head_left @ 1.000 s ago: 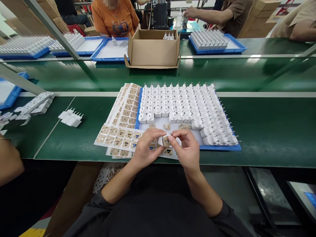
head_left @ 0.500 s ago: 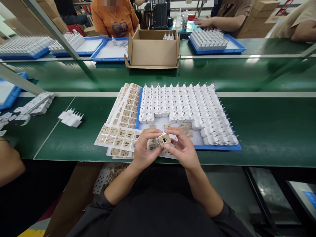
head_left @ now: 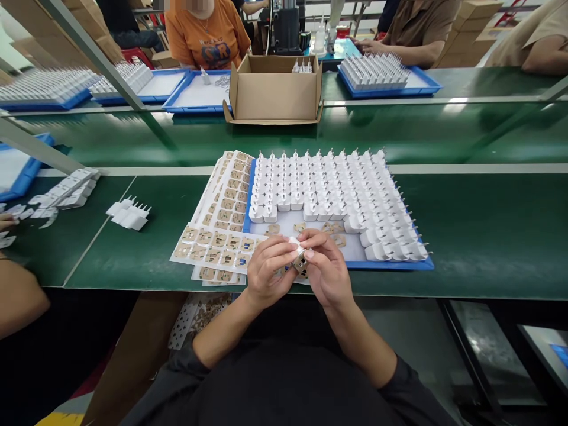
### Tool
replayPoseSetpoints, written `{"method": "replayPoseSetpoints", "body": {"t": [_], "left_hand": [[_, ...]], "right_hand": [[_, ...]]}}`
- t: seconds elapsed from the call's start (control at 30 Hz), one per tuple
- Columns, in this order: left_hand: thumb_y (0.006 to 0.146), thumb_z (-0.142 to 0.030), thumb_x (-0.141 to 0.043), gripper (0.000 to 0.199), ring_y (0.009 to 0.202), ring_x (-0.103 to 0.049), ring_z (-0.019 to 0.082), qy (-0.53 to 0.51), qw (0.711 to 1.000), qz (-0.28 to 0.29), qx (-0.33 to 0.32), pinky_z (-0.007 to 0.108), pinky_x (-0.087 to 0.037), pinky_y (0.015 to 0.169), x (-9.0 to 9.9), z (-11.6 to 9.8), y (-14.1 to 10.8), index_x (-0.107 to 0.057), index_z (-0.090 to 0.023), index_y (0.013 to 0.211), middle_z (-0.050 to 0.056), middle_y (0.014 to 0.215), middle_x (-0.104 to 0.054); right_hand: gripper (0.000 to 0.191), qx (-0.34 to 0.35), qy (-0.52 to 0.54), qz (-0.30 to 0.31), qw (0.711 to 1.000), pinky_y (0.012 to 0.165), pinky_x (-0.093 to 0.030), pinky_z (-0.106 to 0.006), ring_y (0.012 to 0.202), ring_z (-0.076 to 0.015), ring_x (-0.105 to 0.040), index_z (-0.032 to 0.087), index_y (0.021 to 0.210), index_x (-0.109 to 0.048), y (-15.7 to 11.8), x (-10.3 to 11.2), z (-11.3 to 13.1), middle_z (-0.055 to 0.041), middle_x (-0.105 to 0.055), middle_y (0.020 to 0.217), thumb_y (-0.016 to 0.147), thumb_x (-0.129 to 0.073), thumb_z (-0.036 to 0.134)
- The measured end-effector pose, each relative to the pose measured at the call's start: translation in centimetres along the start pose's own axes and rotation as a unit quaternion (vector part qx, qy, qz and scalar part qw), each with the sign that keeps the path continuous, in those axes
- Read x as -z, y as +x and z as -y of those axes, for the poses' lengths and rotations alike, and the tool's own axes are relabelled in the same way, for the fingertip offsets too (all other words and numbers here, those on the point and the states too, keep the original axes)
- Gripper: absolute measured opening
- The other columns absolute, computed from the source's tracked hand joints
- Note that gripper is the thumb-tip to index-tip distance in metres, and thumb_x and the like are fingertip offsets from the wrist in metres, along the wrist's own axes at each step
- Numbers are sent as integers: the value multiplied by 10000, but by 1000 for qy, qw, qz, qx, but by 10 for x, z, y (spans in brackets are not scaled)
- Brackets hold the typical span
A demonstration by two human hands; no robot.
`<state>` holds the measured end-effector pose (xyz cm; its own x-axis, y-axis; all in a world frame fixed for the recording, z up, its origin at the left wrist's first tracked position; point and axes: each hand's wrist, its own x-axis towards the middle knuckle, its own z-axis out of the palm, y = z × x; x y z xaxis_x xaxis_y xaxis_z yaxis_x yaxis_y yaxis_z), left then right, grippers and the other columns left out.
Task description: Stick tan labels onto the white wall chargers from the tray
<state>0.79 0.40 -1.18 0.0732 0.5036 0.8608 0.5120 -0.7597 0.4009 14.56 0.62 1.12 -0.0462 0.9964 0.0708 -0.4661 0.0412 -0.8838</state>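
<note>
Between my two hands is one white plug charger (head_left: 300, 262) with a tan sticker on its port face, tilted, partly covered by fingers. My left hand (head_left: 271, 269) is closed on its left side. From the right, my right hand (head_left: 329, 266) pinches it with thumb and fingers. Just beyond, a blue tray (head_left: 390, 265) bears rows of white chargers (head_left: 319, 180), pins up, with a few loose tan pieces (head_left: 333, 228) on its bare part. Sheets of tan stickers (head_left: 213, 239) lie left of the tray and run partly under my hands.
Several white chargers (head_left: 128, 213) lie on the green bench to the left, with more white parts (head_left: 66, 192) beside a co-worker's arm (head_left: 20, 290). An open cardboard box (head_left: 275, 97) stands across the belt. Opposite, people sit behind blue trays (head_left: 390, 92) of chargers.
The charger has been turned in my hands, so its stickered face shows less and more white side appears. My fingers have closed further around it. At far left, a co-worker's hand has come into view.
</note>
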Motion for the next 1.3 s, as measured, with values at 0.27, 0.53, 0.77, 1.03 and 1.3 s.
{"method": "replayPoseSetpoints", "body": {"t": [0.27,0.53,0.77,1.03,1.3], "left_hand": [[808,-130,-757,429,1054,-706,230,-71,995,4,74,441,-611,909,2,-1,0,-581,-277,1172,54,1072,-716],[811,-149,-764,408,1011,-707,224,-84,990,23,109,396,-592,873,3,-5,3,-588,-248,1165,68,1073,-703],[819,-226,-768,403,1042,-661,221,-53,965,25,255,348,-541,876,20,14,-2,-580,-223,1176,88,1135,-668],[796,-233,-716,316,1005,-630,240,231,930,-37,284,373,-501,899,124,115,15,-640,-188,1100,82,1074,-665],[771,-356,-775,326,1227,-479,382,460,779,7,426,583,-325,1043,217,193,-29,-634,-194,1015,114,1039,-635]], "right_hand": [[227,-9,-49,66,997,853,-534,-354,1065,-238,-611,281,969,-748,1,11,5,-46,-652,1080,747,-715,246],[66,235,-332,71,911,884,-507,-436,950,-242,-633,286,930,-696,6,21,16,-51,-698,980,899,-676,232],[30,264,-281,24,922,734,-540,-398,797,-225,-646,284,936,-648,6,49,8,-29,-675,822,942,-623,268],[246,203,-614,23,763,828,-580,-434,943,-282,-718,222,971,-713,49,107,-11,-99,-761,1043,967,-542,399],[221,250,-614,10,749,814,-596,-397,993,-268,-717,216,987,-711,44,104,-13,-103,-749,1069,988,-537,351]]}}
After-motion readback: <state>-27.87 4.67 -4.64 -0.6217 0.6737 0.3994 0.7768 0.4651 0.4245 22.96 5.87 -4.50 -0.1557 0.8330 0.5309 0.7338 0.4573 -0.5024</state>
